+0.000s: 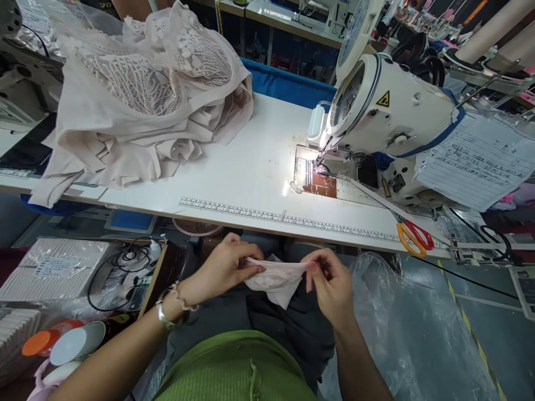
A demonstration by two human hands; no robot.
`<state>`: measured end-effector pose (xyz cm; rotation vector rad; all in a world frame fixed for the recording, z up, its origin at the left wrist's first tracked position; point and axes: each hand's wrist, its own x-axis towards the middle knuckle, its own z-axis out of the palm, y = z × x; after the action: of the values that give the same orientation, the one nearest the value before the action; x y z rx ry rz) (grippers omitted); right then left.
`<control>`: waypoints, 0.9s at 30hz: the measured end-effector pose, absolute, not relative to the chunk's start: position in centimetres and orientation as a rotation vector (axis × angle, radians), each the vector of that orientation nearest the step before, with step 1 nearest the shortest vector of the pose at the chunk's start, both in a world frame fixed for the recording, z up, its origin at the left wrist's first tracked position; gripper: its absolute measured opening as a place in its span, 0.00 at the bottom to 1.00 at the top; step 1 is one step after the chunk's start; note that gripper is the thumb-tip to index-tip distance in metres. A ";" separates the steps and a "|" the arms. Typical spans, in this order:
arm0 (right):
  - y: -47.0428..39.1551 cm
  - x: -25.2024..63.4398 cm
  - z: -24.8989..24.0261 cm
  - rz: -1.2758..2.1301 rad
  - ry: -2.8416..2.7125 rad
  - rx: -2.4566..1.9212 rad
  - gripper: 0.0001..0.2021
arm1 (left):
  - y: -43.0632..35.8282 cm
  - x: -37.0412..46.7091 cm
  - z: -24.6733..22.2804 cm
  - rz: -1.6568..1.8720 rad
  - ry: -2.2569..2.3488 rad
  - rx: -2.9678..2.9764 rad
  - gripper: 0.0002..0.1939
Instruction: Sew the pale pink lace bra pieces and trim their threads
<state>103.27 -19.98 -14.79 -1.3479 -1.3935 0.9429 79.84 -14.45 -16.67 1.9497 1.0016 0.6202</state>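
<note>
A small pale pink piece of fabric [279, 283] is stretched between both hands above my lap, just off the table's front edge. My left hand [234, 262] pinches its left end between thumb and fingers. Its right end is gripped by the thumb and fingers of my right hand [328, 281]. The top edge runs nearly straight from hand to hand, and a loose corner hangs below. Beyond the hands, on the white table [251, 167], stands a sewing machine [384, 111] with its lamp lit at the needle.
A heap of pale pink lace garments [146, 106] covers the table's left part. Scissors with orange and red handles [413, 236] lie at the front right edge. A printed ruler [284, 216] runs along the front. At lower left are a box [161, 273] and a white-lidded cup [77, 341].
</note>
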 end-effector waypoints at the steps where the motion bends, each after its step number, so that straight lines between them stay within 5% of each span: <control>1: -20.3 103.7 -14.7 0.932 -1.369 -1.310 0.11 | -14.1 78.8 -16.8 0.577 0.958 2.003 0.09; 13: -21.1 106.7 -17.6 0.948 -1.249 -1.107 0.06 | -15.5 75.9 -17.6 0.765 1.141 1.678 0.09; 19: -19.2 106.2 -17.8 0.483 -1.495 -1.387 0.03 | -16.4 77.3 -17.4 0.923 1.125 1.488 0.09; 27: -18.1 101.3 -17.5 0.462 -2.064 -1.230 0.14 | -17.9 80.4 -17.0 0.913 1.132 1.508 0.09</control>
<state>101.29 -18.15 -17.53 -1.2301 -2.0639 0.4615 80.37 -17.88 -17.05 1.5079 1.1324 0.9127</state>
